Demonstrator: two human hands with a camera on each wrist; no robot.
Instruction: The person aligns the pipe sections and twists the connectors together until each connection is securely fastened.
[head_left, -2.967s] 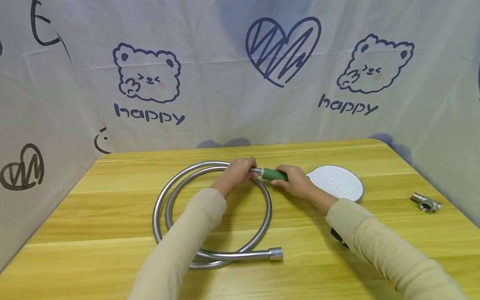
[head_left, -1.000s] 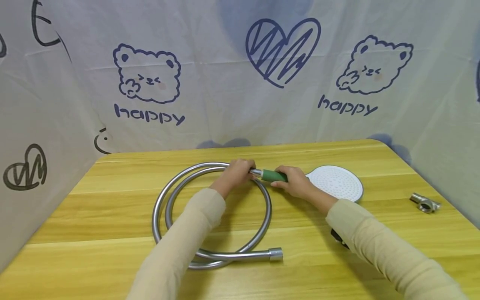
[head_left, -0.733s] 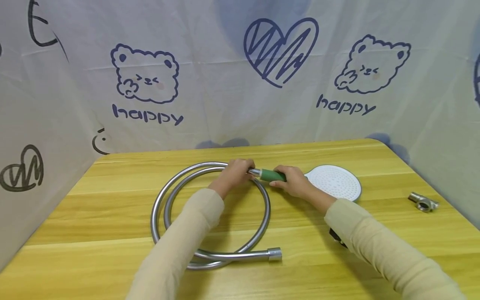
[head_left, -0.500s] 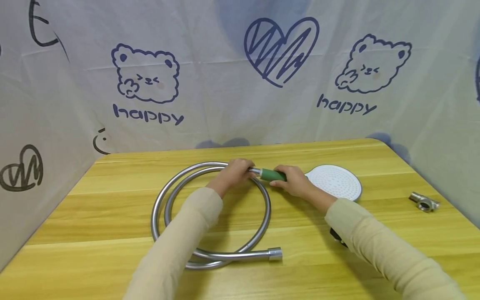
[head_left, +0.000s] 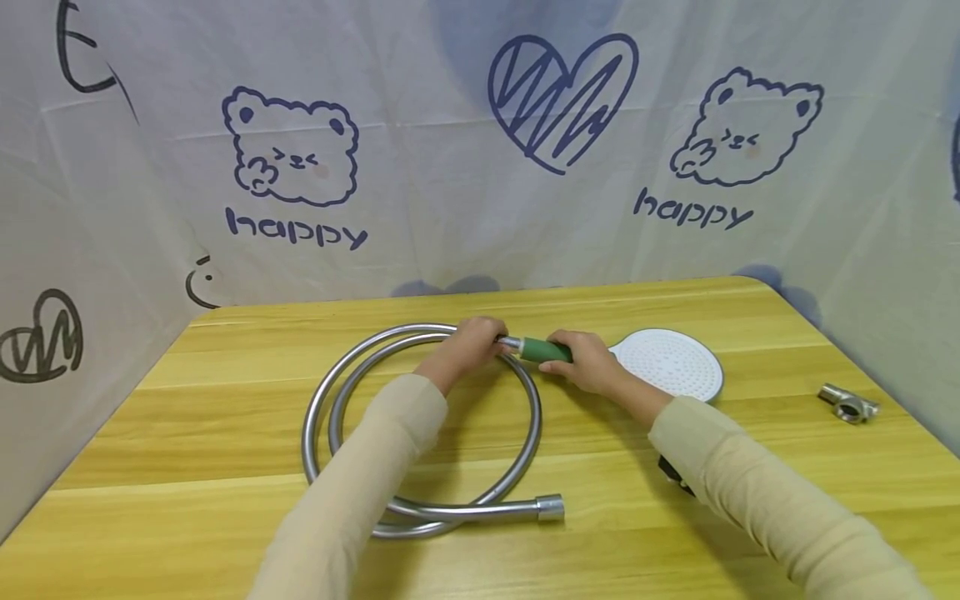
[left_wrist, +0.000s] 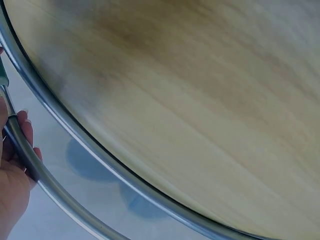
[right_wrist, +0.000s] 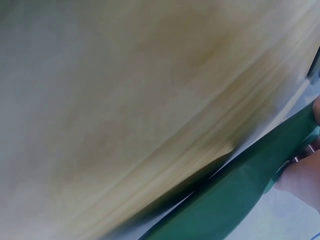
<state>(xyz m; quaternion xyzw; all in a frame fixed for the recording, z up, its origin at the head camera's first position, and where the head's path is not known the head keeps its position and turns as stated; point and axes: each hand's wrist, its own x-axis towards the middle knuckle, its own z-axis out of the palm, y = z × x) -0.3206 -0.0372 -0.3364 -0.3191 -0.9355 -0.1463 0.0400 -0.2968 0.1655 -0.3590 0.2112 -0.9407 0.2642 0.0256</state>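
A green-handled shower head (head_left: 667, 364) with a round white spray face lies at the centre right of the head view. My right hand (head_left: 590, 362) grips its green handle, also large in the right wrist view as a green handle (right_wrist: 225, 195). My left hand (head_left: 475, 343) pinches the metal end of a coiled silver shower hose (head_left: 536, 417) right at the handle's end. In the left wrist view, that hand's fingers (left_wrist: 25, 127) curl round the hose (left_wrist: 55, 190). How far the hose end sits in the handle is hidden. The hose's other end nut (head_left: 551, 507) points right.
A small metal bracket or valve fitting (head_left: 848, 403) lies near the right edge of the wooden table (head_left: 187, 433). A small black object (head_left: 672, 473) shows partly under the right sleeve. A white cloth (head_left: 420, 167) with drawings hangs behind and at both sides.
Both hands keep their places on the hose and handle. The left fingers shift slightly around the hose end, and the metal showing beside the handle varies a little. The hose coil stays put.
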